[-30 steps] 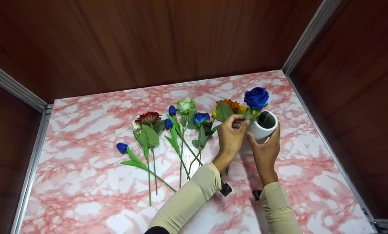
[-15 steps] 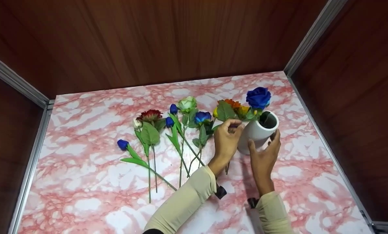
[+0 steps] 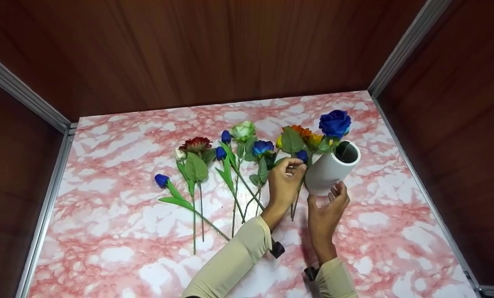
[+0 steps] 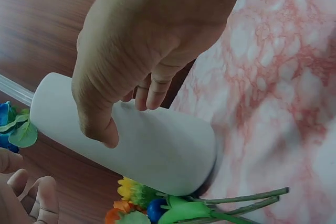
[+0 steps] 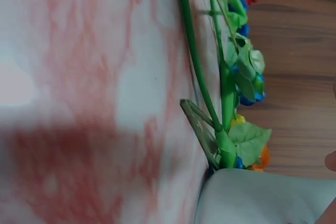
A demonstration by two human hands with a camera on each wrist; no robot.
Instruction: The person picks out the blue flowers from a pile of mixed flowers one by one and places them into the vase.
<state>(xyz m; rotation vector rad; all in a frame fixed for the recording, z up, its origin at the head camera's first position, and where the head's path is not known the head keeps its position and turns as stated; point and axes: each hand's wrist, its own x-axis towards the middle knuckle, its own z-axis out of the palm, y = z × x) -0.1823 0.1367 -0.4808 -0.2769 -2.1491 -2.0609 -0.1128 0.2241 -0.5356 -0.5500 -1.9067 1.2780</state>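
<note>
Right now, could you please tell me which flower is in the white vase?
The large blue rose farthest right: its bloom leans out over the rim of the white vase, while the other flowers lie on the marbled tabletop.

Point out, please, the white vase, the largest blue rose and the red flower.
White vase (image 3: 327,171), head view: its outer wall.
Largest blue rose (image 3: 335,123), head view: its petals.
Red flower (image 3: 196,144), head view: its petals.
</note>
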